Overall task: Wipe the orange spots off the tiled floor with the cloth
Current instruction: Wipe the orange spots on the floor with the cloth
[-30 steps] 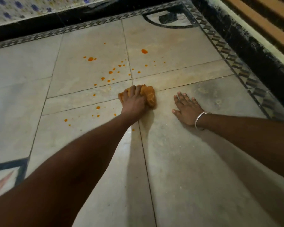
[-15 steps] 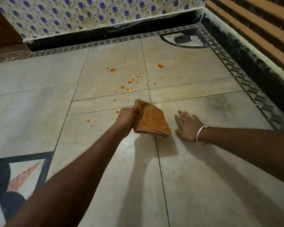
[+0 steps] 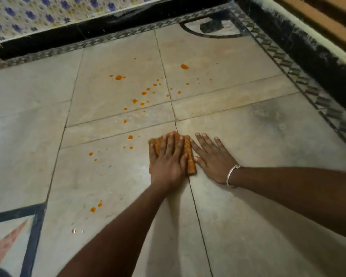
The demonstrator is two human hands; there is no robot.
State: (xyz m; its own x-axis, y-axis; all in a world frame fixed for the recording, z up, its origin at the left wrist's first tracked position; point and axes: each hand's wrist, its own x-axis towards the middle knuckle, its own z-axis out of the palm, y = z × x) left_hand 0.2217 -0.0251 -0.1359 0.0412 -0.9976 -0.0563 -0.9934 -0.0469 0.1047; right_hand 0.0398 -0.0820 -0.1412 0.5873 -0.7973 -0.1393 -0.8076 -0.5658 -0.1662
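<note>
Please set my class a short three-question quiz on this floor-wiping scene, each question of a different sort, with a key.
1. True or false: the floor has no orange spots.
2. Which hand wears the bracelet? A left hand B right hand C both
3. Fill in: the left hand lies flat on the ____.
Key: 1 false; 2 B; 3 cloth.
</note>
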